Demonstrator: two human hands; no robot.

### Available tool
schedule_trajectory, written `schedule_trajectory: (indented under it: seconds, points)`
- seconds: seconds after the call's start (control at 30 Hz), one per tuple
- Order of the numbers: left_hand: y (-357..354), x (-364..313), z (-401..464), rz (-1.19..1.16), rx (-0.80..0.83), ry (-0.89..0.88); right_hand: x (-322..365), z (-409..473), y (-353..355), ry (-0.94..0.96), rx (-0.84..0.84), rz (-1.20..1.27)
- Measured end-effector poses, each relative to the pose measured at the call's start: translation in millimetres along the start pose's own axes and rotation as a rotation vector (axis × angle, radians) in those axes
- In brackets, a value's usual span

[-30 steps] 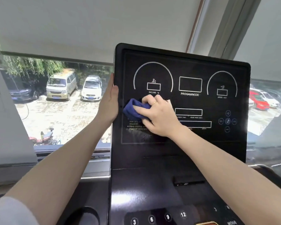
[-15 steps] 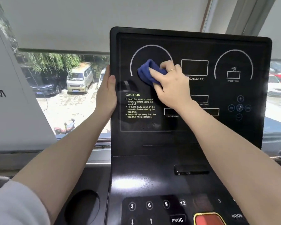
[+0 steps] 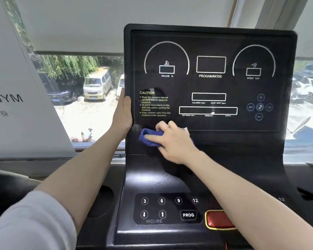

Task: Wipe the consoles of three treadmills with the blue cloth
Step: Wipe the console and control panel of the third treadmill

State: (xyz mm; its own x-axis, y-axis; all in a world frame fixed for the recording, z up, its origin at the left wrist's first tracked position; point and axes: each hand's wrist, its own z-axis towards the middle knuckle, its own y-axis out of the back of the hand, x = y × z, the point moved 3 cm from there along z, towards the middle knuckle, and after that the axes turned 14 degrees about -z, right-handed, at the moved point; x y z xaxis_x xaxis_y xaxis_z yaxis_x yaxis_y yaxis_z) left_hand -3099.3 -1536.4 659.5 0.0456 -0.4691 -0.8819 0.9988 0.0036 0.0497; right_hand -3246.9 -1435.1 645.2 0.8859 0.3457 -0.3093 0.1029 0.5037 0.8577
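The right hand presses the blue cloth flat against the lower left of the console, just below the CAUTION text and beside the left edge. The fingers are bent over the bunched cloth and pin it to the panel; a ring shows on 1 finger. 0.5 s ago the cloth was high on the panel, over the INCLINE gauge; it has since travelled down past the CAUTION text to the bottom border of the display area. The gauge and its window are now uncovered.

The left hand is open, palm against the left edge of the console, thumb lying on the front face beside the CAUTION text. Its position on the edge matches the earlier frame.

The view has shifted: the keypad with keys 3, 6, 9, 12, the PROG key and the red button now show more fully below the console. A white GYM sign stands at left.
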Motion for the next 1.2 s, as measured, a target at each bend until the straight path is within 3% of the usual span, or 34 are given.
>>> schedule_trajectory:
  seconds: [0.03,0.1,0.17,0.33,0.47,0.77,0.93,1.1,1.2]
  points:
    - [0,0,1,-0.021,0.005,0.003,-9,4,7,-0.081,-0.015,0.097]
    - [1,3,4,-0.04,0.022,0.014,-39,11,29,-0.324,-0.213,0.251]
    - [2,7,5,-0.025,0.038,0.025,-69,18,46,-0.509,-0.381,0.235]
    - [2,11,7,-0.055,0.044,-0.032,-95,51,45,-0.657,-0.244,0.035]
    - [1,24,11,-0.106,0.057,-0.036,-61,60,27,-0.506,-0.251,-0.116]
    - [2,35,17,-0.348,0.163,0.057,28,23,-12,-0.109,-0.091,-0.072]
    - [3,37,17,-0.332,0.167,0.055,17,28,-13,0.013,-0.177,-0.221]
    - [4,33,18,-0.252,0.131,0.016,-39,57,18,-0.393,-0.336,-0.219]
    - [4,36,19,-0.229,0.141,0.045,-72,70,31,-0.647,-0.349,-0.245]
